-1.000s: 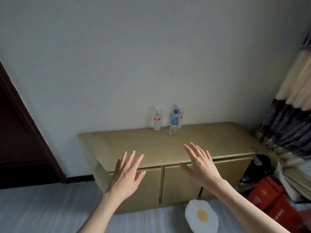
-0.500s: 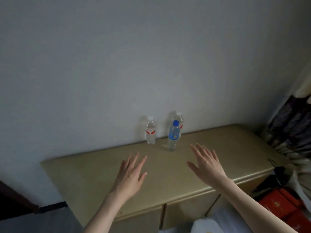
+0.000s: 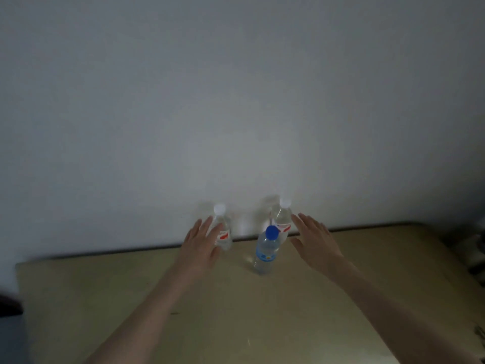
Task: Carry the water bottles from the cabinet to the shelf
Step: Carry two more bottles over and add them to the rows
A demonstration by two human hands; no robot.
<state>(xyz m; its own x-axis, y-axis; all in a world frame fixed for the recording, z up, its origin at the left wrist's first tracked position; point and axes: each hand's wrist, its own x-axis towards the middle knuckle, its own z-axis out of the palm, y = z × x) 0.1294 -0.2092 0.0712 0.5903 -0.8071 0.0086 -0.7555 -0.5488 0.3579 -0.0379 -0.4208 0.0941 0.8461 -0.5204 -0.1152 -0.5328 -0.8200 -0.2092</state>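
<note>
Bottles stand upright on the cabinet [image 3: 341, 298], three of them, each with its long axis vertical and its cap up. The left bottle [image 3: 223, 233] has a white cap and a red label and stands close to the wall [image 3: 236, 101]. The right bottle [image 3: 283, 219], also white-capped with a red label, stands by the wall too. The blue-cap bottle [image 3: 265, 252] stands in front of it, nearer to you, partly covering its lower half. All three rest on the tabletop toward its back edge.

Your left hand [image 3: 200, 248] reaches forward with the arm stretched over the tabletop, palm down. Its fingers [image 3: 207, 225] are straight and spread, and they overlap the left bottle's near side; the blur makes it impossible to tell whether they touch it. They are not curled round it.

Your right hand [image 3: 315, 244] reaches forward in the same way, palm down and tilted a little inward. Its fingers are straight, slightly spread, and hold nothing. The fingertips lie just beside the right bottle, on its right, with the thumb pointing toward the blue-cap bottle. The blue-cap bottle stands between your two hands, apart from both.
</note>
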